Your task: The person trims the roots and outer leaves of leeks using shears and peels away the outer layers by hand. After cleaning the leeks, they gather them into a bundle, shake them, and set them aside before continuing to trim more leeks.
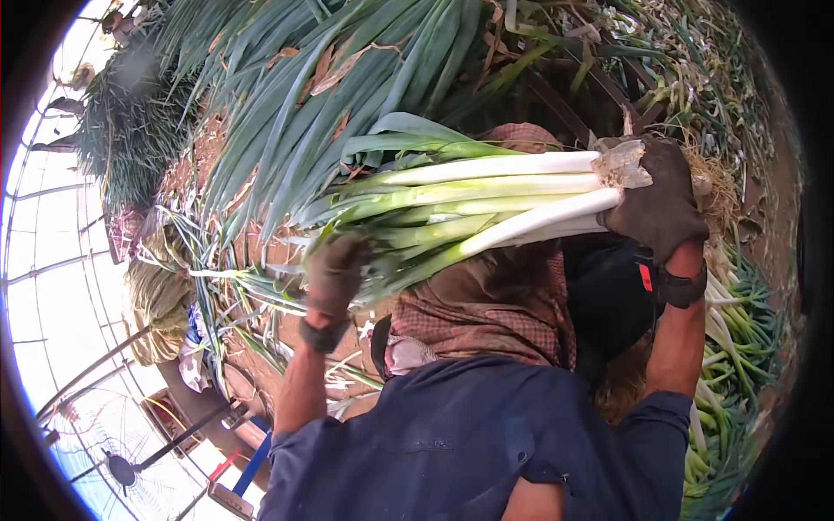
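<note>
A bunch of long green onions [486, 195] lies across my lap, white stalks to the right and green leaves to the left. My right hand [660, 200], in a dark glove, is closed around the white root ends. A peeling, papery brown base shows at the top stalk by that hand. At the leafy side is my gloved left hand [336, 271], smeared by motion, its fingers right at the leaves. A checked cloth [486, 317] covers my lap under the bunch.
A large heap of green onions [347, 78] lies in front of me. More green onions [725, 347] lie to the right, with trimmings [695, 61] beyond them. At the left are a sack [156, 291], a fan [122, 469] and another onion pile [130, 130].
</note>
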The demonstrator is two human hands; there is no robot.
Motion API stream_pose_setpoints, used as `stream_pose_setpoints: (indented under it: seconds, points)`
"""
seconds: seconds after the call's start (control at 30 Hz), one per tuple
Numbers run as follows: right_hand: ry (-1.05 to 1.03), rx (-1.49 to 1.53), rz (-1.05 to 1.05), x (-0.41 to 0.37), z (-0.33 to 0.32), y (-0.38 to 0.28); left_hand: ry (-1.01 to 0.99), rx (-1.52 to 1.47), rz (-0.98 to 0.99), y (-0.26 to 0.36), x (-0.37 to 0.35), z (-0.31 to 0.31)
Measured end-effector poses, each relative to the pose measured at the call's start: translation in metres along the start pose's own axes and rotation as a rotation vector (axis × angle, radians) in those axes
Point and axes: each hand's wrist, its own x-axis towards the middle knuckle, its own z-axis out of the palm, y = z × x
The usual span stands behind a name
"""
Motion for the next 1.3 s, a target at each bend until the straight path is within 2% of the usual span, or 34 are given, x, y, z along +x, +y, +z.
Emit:
stream_pose_setpoints:
  seconds: [0.03,0.1,0.17,0.23,0.3,0.37,0.4,0.43,0.47,0.5,0.53,0.6,0.63,0.67,0.73,0.77,0.8,0.83,0.9,0.97,1.03,1.1,1.17,1.2,1.23,1.27,1.3]
  points:
    - [-0.002,0.0,0.01,-0.001,-0.001,0.0,0.042,0.195,-0.007,-0.028,-0.011,-0.017]
    - [-0.017,-0.019,0.029,-0.003,-0.004,-0.004,0.061,0.491,-0.284,-0.108,-0.043,-0.053]
    - [-0.047,-0.055,0.051,-0.003,-0.004,-0.008,-0.245,0.987,-0.468,-0.171,-0.072,-0.098]
    - [-0.065,-0.086,0.072,-0.005,-0.004,-0.011,-0.199,1.029,-0.504,-0.179,-0.104,-0.106]
    - [-0.079,-0.095,0.083,-0.006,-0.002,-0.015,-0.374,1.173,-0.528,-0.187,-0.103,-0.096]
    - [-0.058,-0.074,0.089,-0.007,0.0,-0.015,-0.529,1.292,-0.356,-0.229,-0.1,-0.099]
    - [0.015,0.084,0.001,-0.007,0.004,-0.003,-0.224,1.03,-0.402,-0.247,-0.099,-0.107]
    - [0.02,0.067,-0.009,-0.013,0.007,0.002,0.069,0.754,-0.432,-0.229,-0.083,-0.111]
    - [0.044,0.039,-0.032,-0.021,0.01,0.008,0.453,0.459,-0.712,-0.212,-0.061,-0.111]
    - [0.059,0.003,-0.051,-0.03,0.013,0.013,0.508,0.459,-0.711,-0.172,-0.037,-0.121]
    - [0.076,-0.028,-0.078,-0.038,0.016,0.018,0.658,0.244,-0.503,-0.164,-0.018,-0.122]
    - [0.111,-0.063,-0.11,-0.051,0.021,0.026,0.573,0.053,-0.286,-0.087,0.028,-0.109]
    - [0.125,-0.074,-0.126,-0.055,0.024,0.029,0.453,0.093,-0.254,-0.068,0.047,-0.096]
    - [0.135,-0.091,-0.139,-0.06,0.027,0.032,0.238,0.072,-0.339,-0.024,0.066,-0.083]
    - [0.154,-0.111,-0.164,-0.067,0.031,0.037,-0.102,0.171,-0.327,-0.008,0.1,-0.052]
    - [0.162,-0.121,-0.171,-0.072,0.033,0.039,-0.265,0.544,-0.441,-0.004,0.124,-0.038]
    - [0.172,-0.135,-0.186,-0.076,0.036,0.039,-0.334,0.541,-0.558,-0.018,0.139,-0.025]
    - [0.172,-0.139,-0.182,-0.083,0.039,0.04,-0.336,0.539,-0.552,-0.035,0.153,-0.013]
    - [0.223,-0.077,-0.028,-0.093,0.046,0.041,-0.369,0.286,-0.344,-0.075,0.17,0.013]
    - [0.19,-0.106,-0.03,-0.093,0.04,0.037,-0.333,0.3,-0.308,-0.134,0.169,0.034]
    - [0.154,-0.136,-0.032,-0.093,0.037,0.033,-0.026,0.582,0.269,-0.192,0.149,0.026]
    - [0.175,-0.095,0.011,-0.092,0.037,0.032,-0.274,0.871,-0.004,-0.19,0.111,-0.013]
    - [0.165,-0.118,0.003,-0.097,0.049,0.041,-0.396,1.153,-0.058,-0.262,0.062,-0.039]
    - [0.15,-0.142,-0.007,-0.1,0.053,0.044,-0.09,0.889,-0.402,-0.211,0.023,-0.06]
    - [0.149,-0.142,-0.007,-0.099,0.052,0.044,-0.255,1.114,-0.463,-0.24,-0.002,-0.081]
    - [0.17,-0.17,-0.028,-0.097,0.051,0.042,-0.494,1.353,-0.427,-0.238,-0.03,-0.104]
    - [0.19,-0.197,-0.05,-0.096,0.05,0.041,-0.481,1.37,-0.533,-0.244,-0.064,-0.123]
